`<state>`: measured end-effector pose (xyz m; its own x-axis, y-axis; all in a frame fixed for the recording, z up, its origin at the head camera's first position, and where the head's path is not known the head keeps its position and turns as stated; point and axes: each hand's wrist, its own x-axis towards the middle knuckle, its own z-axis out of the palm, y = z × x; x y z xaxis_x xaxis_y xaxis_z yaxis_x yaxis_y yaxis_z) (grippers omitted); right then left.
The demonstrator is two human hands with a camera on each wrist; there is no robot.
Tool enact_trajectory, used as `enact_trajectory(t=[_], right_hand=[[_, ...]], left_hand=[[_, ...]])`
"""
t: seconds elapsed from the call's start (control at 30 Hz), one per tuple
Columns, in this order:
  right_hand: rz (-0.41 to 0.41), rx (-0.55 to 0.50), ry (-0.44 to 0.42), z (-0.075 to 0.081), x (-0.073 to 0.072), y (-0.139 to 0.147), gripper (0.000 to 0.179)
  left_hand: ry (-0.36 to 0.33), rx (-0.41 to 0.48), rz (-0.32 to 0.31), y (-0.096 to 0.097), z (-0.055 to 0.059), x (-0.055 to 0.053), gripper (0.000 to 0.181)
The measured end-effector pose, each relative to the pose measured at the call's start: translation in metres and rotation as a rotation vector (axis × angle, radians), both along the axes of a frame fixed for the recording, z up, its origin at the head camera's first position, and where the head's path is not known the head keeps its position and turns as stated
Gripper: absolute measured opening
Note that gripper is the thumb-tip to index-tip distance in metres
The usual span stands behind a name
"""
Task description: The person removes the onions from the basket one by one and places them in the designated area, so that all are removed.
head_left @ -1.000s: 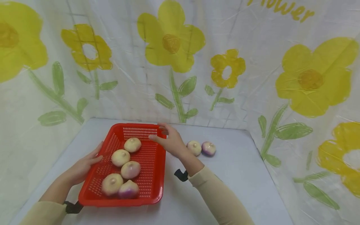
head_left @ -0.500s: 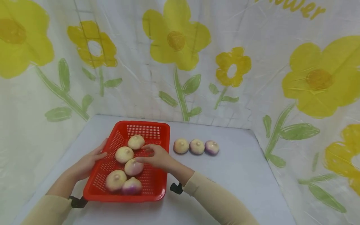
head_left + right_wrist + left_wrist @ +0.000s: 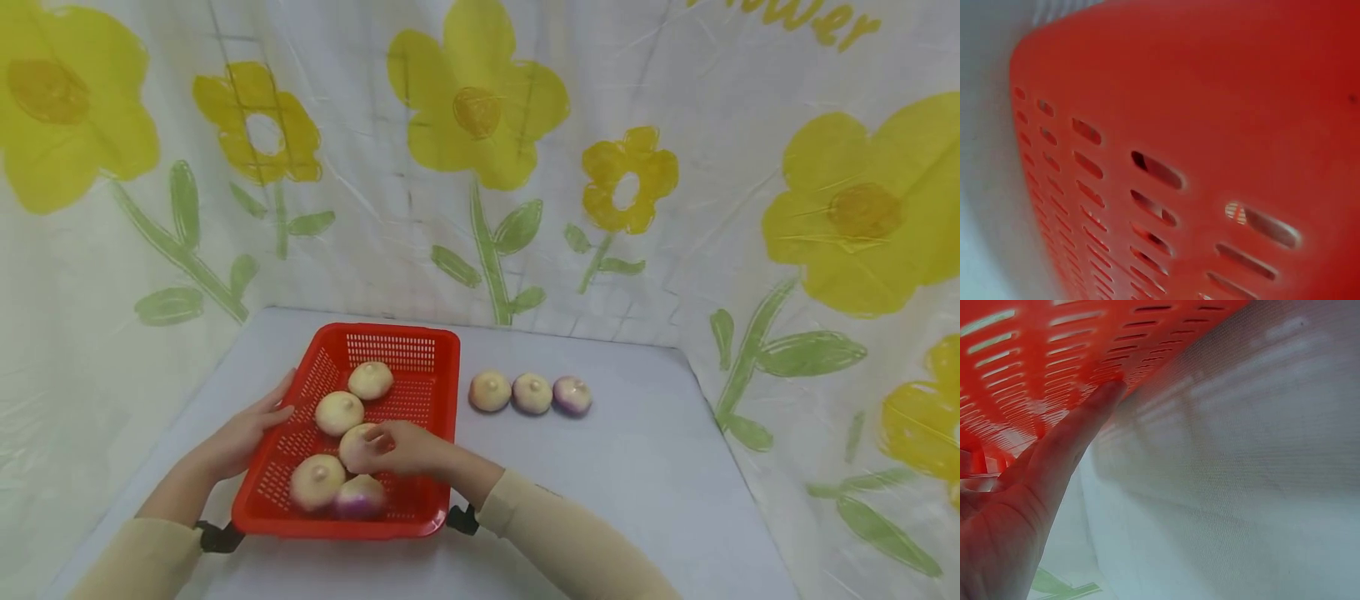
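A red perforated plastic basket [image 3: 442, 400] stands on the left half of the table with several onions in it. The left hand [image 3: 238, 437] rests along the basket's left side; in the left wrist view, a straight finger [image 3: 1075, 434] touches the outer wall. Inside the basket, the right hand [image 3: 412, 450] has its thumb and fingers curled around the right side of a pale onion [image 3: 356, 448], partly covering it. Closest to that hand lies a purple-tinged onion [image 3: 360, 497]. In the right wrist view, the basket's slotted wall [image 3: 1166, 94] hides the right hand.
Three onions sit in a row right of the basket: a yellowish onion [image 3: 491, 392], a pale onion [image 3: 532, 393] and a purplish onion [image 3: 573, 395]. They rest on the white table [image 3: 600, 467]. A flower-printed curtain [image 3: 360, 250] hangs behind and at both sides.
The right hand has moved from the basket's far right corner, left and toward the person, down onto an onion inside. The left hand stays at the basket's left side.
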<state>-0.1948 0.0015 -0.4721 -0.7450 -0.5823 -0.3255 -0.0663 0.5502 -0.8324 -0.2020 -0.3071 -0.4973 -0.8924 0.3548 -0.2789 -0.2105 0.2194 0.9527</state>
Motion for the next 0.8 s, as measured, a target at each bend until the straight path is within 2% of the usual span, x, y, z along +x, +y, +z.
enact_trajectory(t=[0.27,0.43,0.5,0.67,0.8], right_hand=[[0.147,0.064,-0.073,-0.004,0.0021,-0.0038,0.054],[0.23,0.075,-0.049,-0.0082,0.0053,-0.0071,0.029],[0.234,0.07,-0.033,-0.0093,0.0068,-0.0074,0.02],[0.202,0.087,-0.021,-0.0091,0.009,-0.0067,0.024],[0.211,0.085,-0.033,-0.007,0.007,-0.0057,0.023]], left_hand=[[-0.007,-0.014,0.005,0.0008,-0.0003,-0.0003,0.065],[-0.008,-0.01,-0.008,-0.001,-0.0011,0.0003,0.065],[-0.005,-0.007,-0.011,-0.0015,-0.0012,0.0002,0.065],[-0.012,-0.005,-0.01,-0.0018,-0.0007,-0.0003,0.065],[-0.006,-0.007,-0.019,-0.0009,0.0005,-0.0018,0.066]])
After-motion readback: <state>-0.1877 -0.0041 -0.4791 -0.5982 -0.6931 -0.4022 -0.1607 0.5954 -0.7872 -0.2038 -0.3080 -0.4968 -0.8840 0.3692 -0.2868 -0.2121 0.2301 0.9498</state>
